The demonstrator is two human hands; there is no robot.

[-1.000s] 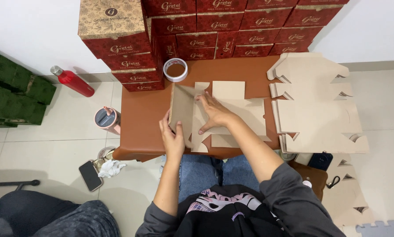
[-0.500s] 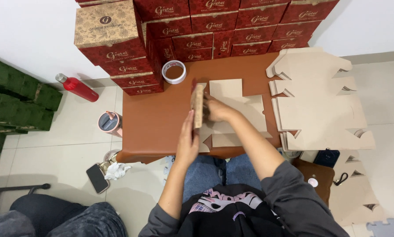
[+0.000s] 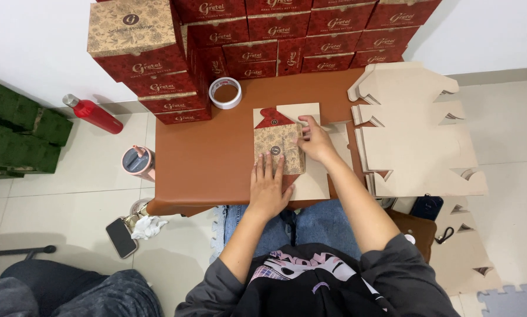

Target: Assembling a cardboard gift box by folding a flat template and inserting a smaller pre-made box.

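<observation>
The left hand (image 3: pixel 267 186) lies flat, palm down, fingers spread and pointing toward twelve o'clock, with its forearm running back toward seven o'clock. The right hand (image 3: pixel 316 141) rests at one o'clock of it, fingers curled and pressing down, forearm angling toward five o'clock.

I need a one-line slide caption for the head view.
Both hands, left and right, press a folded box blank on the table.

Far on the brown desk (image 3: pixel 204 152): tape roll (image 3: pixel 224 93), stacked red boxes (image 3: pixel 287 35). Right: pile of flat cardboard blanks (image 3: pixel 416 135). Floor, left: red bottle (image 3: pixel 93 114), pink cup (image 3: pixel 138 161), phone (image 3: pixel 121 237), crumpled tissue (image 3: pixel 148 226).
</observation>
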